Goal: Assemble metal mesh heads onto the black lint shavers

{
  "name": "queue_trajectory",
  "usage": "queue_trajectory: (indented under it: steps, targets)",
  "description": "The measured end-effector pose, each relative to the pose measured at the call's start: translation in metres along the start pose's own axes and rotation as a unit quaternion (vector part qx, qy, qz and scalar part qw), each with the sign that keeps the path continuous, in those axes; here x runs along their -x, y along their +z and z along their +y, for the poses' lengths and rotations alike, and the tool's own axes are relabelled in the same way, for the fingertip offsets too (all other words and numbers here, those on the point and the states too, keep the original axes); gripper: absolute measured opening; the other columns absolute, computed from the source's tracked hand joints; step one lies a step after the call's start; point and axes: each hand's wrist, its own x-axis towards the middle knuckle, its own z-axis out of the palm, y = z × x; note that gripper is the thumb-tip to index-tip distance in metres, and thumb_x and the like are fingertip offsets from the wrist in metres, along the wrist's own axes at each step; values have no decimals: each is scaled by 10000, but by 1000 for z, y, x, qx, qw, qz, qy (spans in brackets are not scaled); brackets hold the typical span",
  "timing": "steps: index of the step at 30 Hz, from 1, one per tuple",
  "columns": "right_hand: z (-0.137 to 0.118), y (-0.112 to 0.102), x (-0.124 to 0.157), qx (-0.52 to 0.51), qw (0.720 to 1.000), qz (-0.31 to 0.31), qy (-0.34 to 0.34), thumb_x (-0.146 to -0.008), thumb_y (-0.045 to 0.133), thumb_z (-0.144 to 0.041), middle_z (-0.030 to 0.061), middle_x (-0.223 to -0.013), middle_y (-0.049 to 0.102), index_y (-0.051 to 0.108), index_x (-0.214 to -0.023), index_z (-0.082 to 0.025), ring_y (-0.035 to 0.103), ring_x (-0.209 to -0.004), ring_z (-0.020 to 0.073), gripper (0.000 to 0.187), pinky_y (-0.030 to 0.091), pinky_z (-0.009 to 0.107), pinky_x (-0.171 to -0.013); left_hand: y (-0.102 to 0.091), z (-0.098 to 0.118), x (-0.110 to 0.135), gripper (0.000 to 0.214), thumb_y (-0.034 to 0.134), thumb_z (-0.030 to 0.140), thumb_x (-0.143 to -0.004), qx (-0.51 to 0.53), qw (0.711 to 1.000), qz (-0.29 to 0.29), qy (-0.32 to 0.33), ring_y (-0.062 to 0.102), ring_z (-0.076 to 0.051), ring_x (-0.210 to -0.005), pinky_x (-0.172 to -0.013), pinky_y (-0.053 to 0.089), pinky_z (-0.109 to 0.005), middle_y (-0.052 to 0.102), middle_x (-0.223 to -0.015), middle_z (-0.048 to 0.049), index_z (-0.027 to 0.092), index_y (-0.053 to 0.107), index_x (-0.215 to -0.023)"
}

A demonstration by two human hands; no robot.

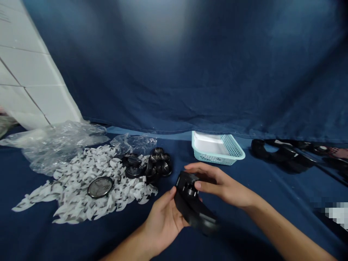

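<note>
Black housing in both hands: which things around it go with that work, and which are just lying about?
In hand or likely part of it:
black housing, held by left hand and right hand
round black parts
mesh disc
white paper slips

Lying about:
plastic bags
teal basket
dark pieces at right

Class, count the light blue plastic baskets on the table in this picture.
1: the light blue basket sits at the table's far edge, below the blue cloth, beyond the hands.
</note>
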Motion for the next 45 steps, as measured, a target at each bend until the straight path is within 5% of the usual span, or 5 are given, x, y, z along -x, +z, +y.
queue_trajectory:
  steps: [8,15,28,39,45]
  targets:
    - [6,5,1,-19,999,28,-14,-841,691,-238,59,-1233,602,515,-1298,-294,571,-1099,219,493,463,421,-947,1,2,1,436,561,440,-909,-26,999,-19,-37,725,-267,-854,-777,544,-367,738,-1020,-210,72,681,-1108]
    - [15,9,-1,-9,996,83,-6,-862,656,-277,54,-1288,595,512,-1321,-329,537,-1199,252,485,395,503,-1040,5,2,-2,422,539,428,-920,-31,997,51,-41,699,-305,-919,-870,508,-500,710,-1091,-212,79,651,-1129]
    - [25,13,-5,-21,994,105,13,-803,734,-305,54,-1104,689,654,-1213,-273,617,-1037,257,419,505,452,-903,3,3,-6,345,540,314,-915,8,998,52,-27,680,-271,-974,-923,464,-373,731,-1009,-156,62,655,-1121]
    - [23,11,-5,3,996,77,-36,-827,720,-303,55,-1320,608,657,-1223,-302,549,-1224,288,401,422,523,-1049,7,4,-4,336,522,299,-914,-3,998,46,-35,619,-278,-1115,-944,439,-346,708,-1112,-150,89,677,-1126]
    - [24,9,-3,16,994,24,-107,-821,737,-255,54,-1387,559,644,-1237,-307,504,-1285,278,429,384,500,-1090,3,5,1,402,559,435,-883,-48,994,61,-82,706,-287,-866,-787,485,-355,757,-868,-135,123,708,-1089]
